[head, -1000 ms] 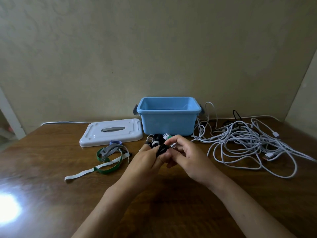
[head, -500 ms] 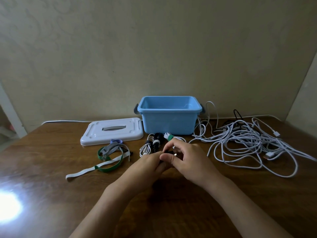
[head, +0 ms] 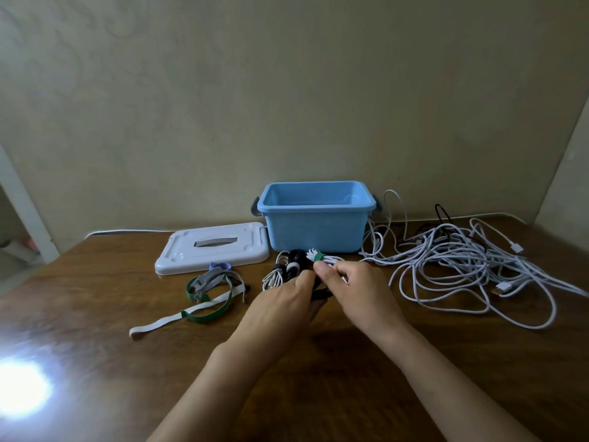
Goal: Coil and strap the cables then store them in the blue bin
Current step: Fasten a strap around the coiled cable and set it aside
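Left hand: the left hand (head: 280,309) lay palm down over the table (head: 95,362), fingers curled round a black strap (head: 322,294) whose dark end showed between the two hands; the forearm reached in from the lower left
Right hand: the right hand (head: 360,288) was close against the left, thumb and forefinger pinched together at the same black strap (how much of it they held could not be told); the knuckles faced up; the forearm came in from the lower right
Strapped coils: just beyond the fingers lay a white coil with a green strap (head: 318,258), long axis running left to right; beside it a black coil (head: 294,261) and a small white coil (head: 274,277), both lying on the table
Loose straps: green, grey and white straps (head: 207,291) lay left of the hands
Loose cables: a tangle of white cables (head: 462,266) spread to the right
Lid: a white lid (head: 213,247) lay flat, left of the bin
Blue bin: the blue bin (head: 315,231) stood open by the wall, just behind the coils
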Motion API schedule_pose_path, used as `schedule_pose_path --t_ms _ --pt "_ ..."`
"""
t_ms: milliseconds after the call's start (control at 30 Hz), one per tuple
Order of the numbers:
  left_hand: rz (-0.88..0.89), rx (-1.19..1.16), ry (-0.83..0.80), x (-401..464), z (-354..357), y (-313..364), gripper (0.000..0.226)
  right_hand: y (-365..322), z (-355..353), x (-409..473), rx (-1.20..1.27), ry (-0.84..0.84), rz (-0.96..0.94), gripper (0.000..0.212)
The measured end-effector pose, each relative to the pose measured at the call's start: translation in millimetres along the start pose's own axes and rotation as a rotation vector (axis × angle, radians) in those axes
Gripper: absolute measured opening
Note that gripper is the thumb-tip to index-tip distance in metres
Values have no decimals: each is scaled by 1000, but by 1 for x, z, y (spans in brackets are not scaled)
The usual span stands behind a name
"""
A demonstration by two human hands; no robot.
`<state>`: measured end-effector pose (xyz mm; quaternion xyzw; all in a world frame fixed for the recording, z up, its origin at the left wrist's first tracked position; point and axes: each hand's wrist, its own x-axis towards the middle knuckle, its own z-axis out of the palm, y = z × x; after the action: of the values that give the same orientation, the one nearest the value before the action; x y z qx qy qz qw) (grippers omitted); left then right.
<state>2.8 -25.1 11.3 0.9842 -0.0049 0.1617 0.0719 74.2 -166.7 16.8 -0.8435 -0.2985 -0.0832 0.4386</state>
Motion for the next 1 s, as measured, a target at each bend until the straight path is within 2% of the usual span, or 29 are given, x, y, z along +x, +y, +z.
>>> schedule_pose_path --t_ms 100,233,400,467,533,600,733,867,1000 --pt "46 86 -6 2 4 4 30 1 -3 -1 8 1 47 53" --pt "29 36 -45 -1 6 8 25 2 -6 -3 2 -7 27 50" --pt "-142 -248 15 -5 -3 -8 16 -7 -3 -6 137 -47 47 60" --pt "-231 -366 75 -8 -15 -25 15 -10 -1 -5 149 -35 48 49" --pt "-321 -450 181 -12 -30 -44 21 -12 4 1 41 -52 -5 27" --pt "-397 -524 263 -13 -41 -64 24 -16 13 11 -66 -105 -51 14" --pt "-522 -647 338 -17 -45 -95 24 -34 41 32 -182 -196 -156 18" --pt "-607 -653 435 -23 -48 -117 30 -59 76 54 -247 -260 -223 23" --pt "-668 -643 429 -30 -45 -138 28 -70 112 70 -324 -283 -263 24"
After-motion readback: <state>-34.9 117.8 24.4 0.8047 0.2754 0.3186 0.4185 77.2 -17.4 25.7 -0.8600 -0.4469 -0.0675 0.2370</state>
